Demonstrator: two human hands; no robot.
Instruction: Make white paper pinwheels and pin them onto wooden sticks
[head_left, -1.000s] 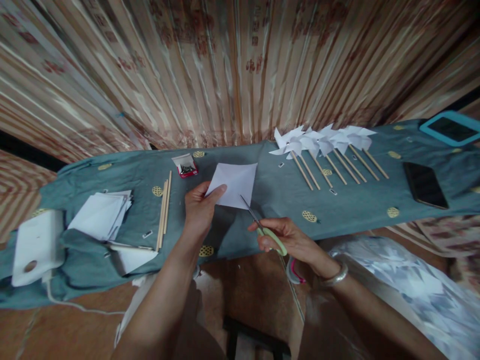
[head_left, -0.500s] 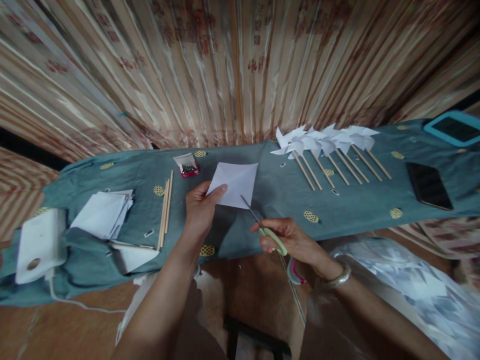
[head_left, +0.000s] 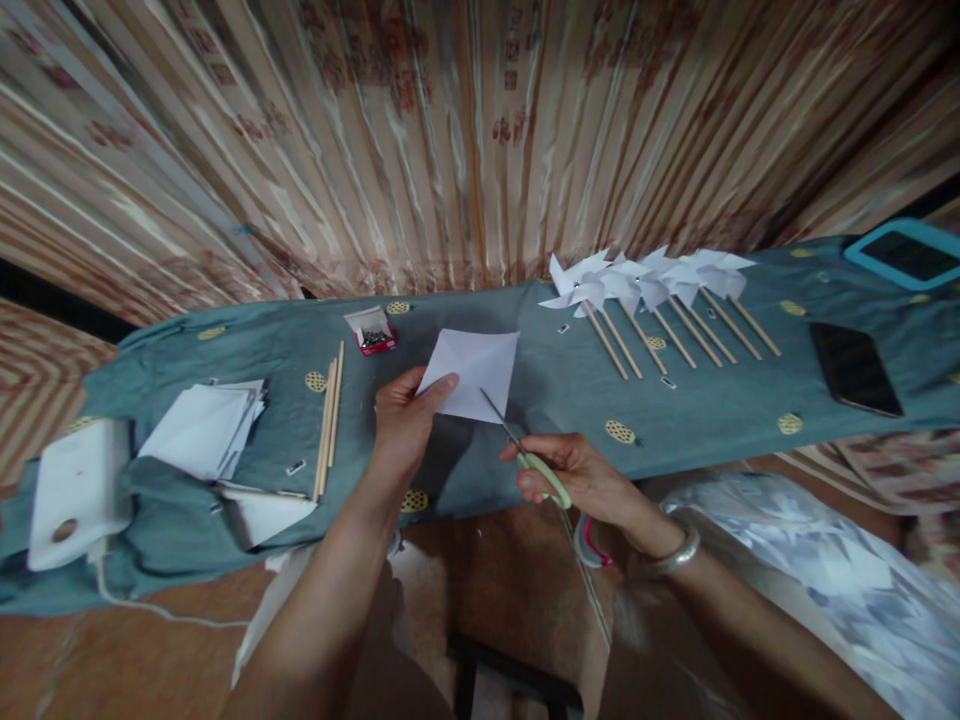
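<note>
My left hand (head_left: 405, 415) pinches the left corner of a white square sheet of paper (head_left: 480, 362), thumb on top, holding it above the cloth-covered table. Faint crease lines run across the sheet. In my right hand (head_left: 574, 475) are scissors (head_left: 541, 478) with pale green handles. Their blades lie at the sheet's near right corner, the tip pointing toward its middle; the lower blade is hidden behind the paper. To the left of my left hand lie several wooden sticks (head_left: 330, 420). Beyond it sits a small red and white box (head_left: 370, 330) of metal pins.
Paper pinwheels (head_left: 649, 280) on sticks lie in a row at the back right. A black phone (head_left: 856, 370) and a blue-framed device (head_left: 904, 255) are farther right. Stacked paper (head_left: 199, 430) and a white corded device (head_left: 81, 492) stand left. A plastic bag (head_left: 817, 570) is below right.
Almost nothing differs. The sheet has shifted very slightly toward me, and the scissor blades stay at its near right corner.
</note>
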